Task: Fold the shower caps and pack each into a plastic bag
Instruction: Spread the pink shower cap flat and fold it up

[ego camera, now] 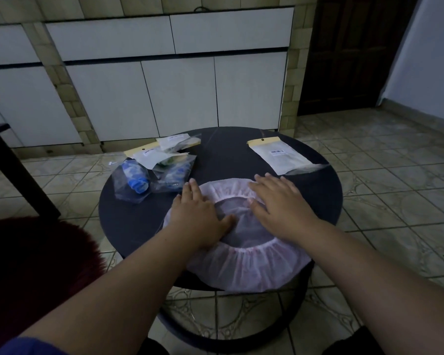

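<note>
A pale pink shower cap (249, 267) with a gathered elastic rim lies spread open on the near half of a round dark table (128, 216), its front edge hanging slightly over the table's rim. My left hand (198, 213) presses flat on the cap's left side, fingers straight. My right hand (277, 201) lies flat on its far right part, thumb on the elastic. An empty plastic bag (280, 156) with a yellow header card lies at the table's far right.
At the far left of the table sits a pile of packed plastic bags (157, 170) holding blue and green caps. White cabinets stand behind, a dark furry seat (36, 265) at left, tiled floor all around.
</note>
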